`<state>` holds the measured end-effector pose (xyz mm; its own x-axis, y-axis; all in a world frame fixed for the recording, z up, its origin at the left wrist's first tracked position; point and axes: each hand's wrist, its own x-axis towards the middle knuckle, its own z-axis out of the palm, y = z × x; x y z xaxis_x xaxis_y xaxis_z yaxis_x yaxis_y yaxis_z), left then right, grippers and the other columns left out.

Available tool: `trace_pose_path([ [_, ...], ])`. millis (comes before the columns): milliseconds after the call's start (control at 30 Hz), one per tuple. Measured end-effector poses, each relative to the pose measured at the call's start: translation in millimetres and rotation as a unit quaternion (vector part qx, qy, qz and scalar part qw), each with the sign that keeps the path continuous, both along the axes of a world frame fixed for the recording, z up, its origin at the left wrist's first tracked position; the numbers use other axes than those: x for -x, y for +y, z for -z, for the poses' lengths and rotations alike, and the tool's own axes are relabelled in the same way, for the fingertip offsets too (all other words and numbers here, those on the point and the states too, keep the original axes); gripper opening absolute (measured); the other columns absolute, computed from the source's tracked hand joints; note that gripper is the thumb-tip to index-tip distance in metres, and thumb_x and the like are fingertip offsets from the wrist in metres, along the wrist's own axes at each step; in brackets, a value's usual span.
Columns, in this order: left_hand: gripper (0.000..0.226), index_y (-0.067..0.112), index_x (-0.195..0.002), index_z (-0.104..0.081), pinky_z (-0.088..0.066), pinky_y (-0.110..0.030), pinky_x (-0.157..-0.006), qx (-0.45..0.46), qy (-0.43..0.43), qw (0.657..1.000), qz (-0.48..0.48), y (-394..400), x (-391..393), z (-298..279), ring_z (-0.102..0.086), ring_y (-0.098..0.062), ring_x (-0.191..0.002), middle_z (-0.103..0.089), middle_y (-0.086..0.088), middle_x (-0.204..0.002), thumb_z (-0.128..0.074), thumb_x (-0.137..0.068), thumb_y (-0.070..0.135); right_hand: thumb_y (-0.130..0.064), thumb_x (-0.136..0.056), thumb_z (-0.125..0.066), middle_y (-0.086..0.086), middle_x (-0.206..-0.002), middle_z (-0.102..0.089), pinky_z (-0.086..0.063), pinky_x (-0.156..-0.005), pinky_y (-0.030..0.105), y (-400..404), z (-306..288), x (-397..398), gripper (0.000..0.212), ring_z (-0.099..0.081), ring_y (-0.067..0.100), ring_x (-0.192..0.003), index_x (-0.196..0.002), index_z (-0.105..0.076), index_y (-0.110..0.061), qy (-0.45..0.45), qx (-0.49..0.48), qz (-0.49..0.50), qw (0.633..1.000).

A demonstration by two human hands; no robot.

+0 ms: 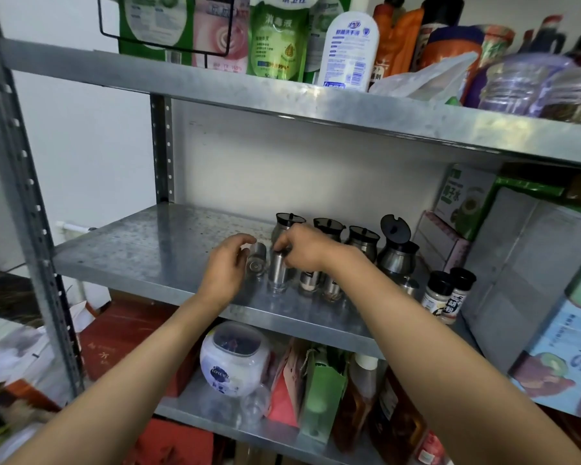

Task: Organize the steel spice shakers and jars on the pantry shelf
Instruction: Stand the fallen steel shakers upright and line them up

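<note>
Steel shaker (278, 275): upright near the front of the middle shelf (141, 250), top pinched by right hand (304, 248). Second shaker (257, 260): lying on its side just left, left hand (227, 266) curled around it. Two more shakers (319, 285): upright to the right. Four black-lidded steel jars (363, 241): in a row behind.

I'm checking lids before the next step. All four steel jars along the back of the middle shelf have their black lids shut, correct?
Not quite. The head view shows the rightmost steel jar with its black lid flipped up and open. The other three steel jars along the back of the middle shelf do have theirs shut.
</note>
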<state>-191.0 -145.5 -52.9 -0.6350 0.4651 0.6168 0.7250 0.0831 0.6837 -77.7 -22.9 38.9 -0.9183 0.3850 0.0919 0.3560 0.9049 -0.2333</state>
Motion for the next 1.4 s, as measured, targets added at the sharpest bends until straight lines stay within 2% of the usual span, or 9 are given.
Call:
trace_pose_path([
  [233, 0.031, 0.006, -0.110, -0.066, -0.039, -0.023, -0.095, 0.044, 0.036, 0.998, -0.001, -1, 7, 8, -0.060, -0.026, -0.111, -0.066, -0.012, -0.117, -0.050, -0.088, -0.008, -0.006, -0.085, -0.072, 0.001, -0.119, -0.070, -0.049, -0.101, 0.032, 7, -7, 3, 0.030, -0.063, 0.016, -0.111, -0.113, -0.072, -0.015, -0.010, 0.059, -0.014, 0.998],
  [333, 0.031, 0.006, -0.111, -0.066, -0.041, -0.027, -0.099, 0.044, 0.030, 0.999, -0.004, -3, 12, 11, -0.059, -0.026, -0.114, -0.065, -0.013, -0.119, -0.049, -0.089, -0.008, -0.016, -0.082, -0.077, 0.000, -0.110, -0.071, -0.049, -0.092, 0.027, 6, -8, 6, 0.024, -0.064, 0.016, -0.102, -0.106, -0.073, -0.015, -0.010, 0.030, -0.015, 0.999],
  [433, 0.030, 0.007, -0.107, -0.066, -0.042, -0.031, -0.101, 0.031, 0.025, 0.999, -0.002, -8, 17, 9, -0.058, -0.027, -0.115, -0.065, -0.012, -0.119, -0.048, -0.089, -0.009, -0.027, -0.082, -0.077, -0.002, -0.083, -0.066, -0.047, -0.073, 0.027, 5, -7, 10, 0.013, -0.061, 0.018, -0.083, -0.086, -0.069, -0.017, -0.019, -0.023, -0.013, 0.999],
  [533, 0.031, 0.007, -0.104, -0.067, -0.043, -0.037, -0.101, 0.017, 0.040, 0.999, -0.010, -13, 20, 4, -0.057, -0.028, -0.115, -0.065, -0.013, -0.116, -0.048, -0.088, -0.011, -0.035, -0.084, -0.073, -0.004, -0.063, -0.050, -0.035, -0.054, 0.026, 2, -4, 13, 0.032, -0.050, 0.018, -0.064, -0.065, -0.053, -0.019, -0.028, -0.064, 0.000, 0.998],
  [633, 0.031, 0.007, -0.104, -0.067, -0.044, -0.040, -0.101, 0.017, 0.050, 0.999, -0.013, -17, 20, -2, -0.056, -0.029, -0.114, -0.065, -0.012, -0.115, -0.048, -0.088, -0.010, -0.039, -0.086, -0.070, -0.004, -0.058, -0.041, -0.030, -0.050, 0.027, -2, -3, 15, 0.046, -0.040, 0.016, -0.054, -0.057, -0.040, -0.021, -0.019, -0.070, 0.012, 0.997],
  [767, 0.027, 0.009, -0.095, -0.070, -0.045, -0.041, -0.100, 0.030, 0.065, 0.997, -0.005, -18, 17, -8, -0.056, -0.029, -0.114, -0.065, -0.012, -0.116, -0.050, -0.089, -0.008, -0.041, -0.088, -0.067, -0.003, -0.062, -0.047, -0.034, -0.052, 0.026, -5, -7, 13, 0.040, -0.046, 0.014, -0.057, -0.061, -0.048, -0.019, -0.003, 0.002, 0.038, 0.999],
  [933, 0.026, 0.013, -0.091, -0.070, -0.043, -0.042, -0.102, 0.030, 0.066, 0.997, 0.000, -20, 13, -12, -0.054, -0.028, -0.116, -0.064, -0.009, -0.117, -0.052, -0.089, -0.006, -0.019, -0.086, -0.065, 0.006, -0.093, -0.068, -0.050, -0.069, 0.026, 0, -26, 9, 0.015, -0.063, 0.021, -0.085, -0.093, -0.072, -0.008, 0.028, 0.057, 0.073, 0.995],
  [1067, 0.026, 0.013, -0.093, -0.070, -0.042, -0.039, -0.102, 0.038, 0.084, 0.996, -0.001, -20, 8, -16, -0.053, -0.027, -0.116, -0.064, -0.008, -0.118, -0.053, -0.088, -0.005, -0.005, -0.080, -0.072, 0.000, -0.114, -0.069, -0.048, -0.098, 0.030, 3, -22, 8, 0.033, -0.062, 0.017, -0.106, -0.112, -0.072, -0.016, -0.018, 0.110, 0.029, 0.993],
  [1400, 0.023, 0.006, -0.097, -0.070, -0.036, -0.021, -0.093, 0.039, 0.013, 0.999, 0.016, -11, -9, -3, -0.057, -0.026, -0.109, -0.063, -0.011, -0.112, -0.057, -0.084, -0.008, -0.021, -0.081, -0.079, 0.005, -0.102, -0.071, -0.049, -0.084, 0.029, -2, -12, 14, 0.026, -0.063, 0.020, -0.096, -0.102, -0.072, -0.008, -0.024, 0.055, 0.025, 0.998],
])
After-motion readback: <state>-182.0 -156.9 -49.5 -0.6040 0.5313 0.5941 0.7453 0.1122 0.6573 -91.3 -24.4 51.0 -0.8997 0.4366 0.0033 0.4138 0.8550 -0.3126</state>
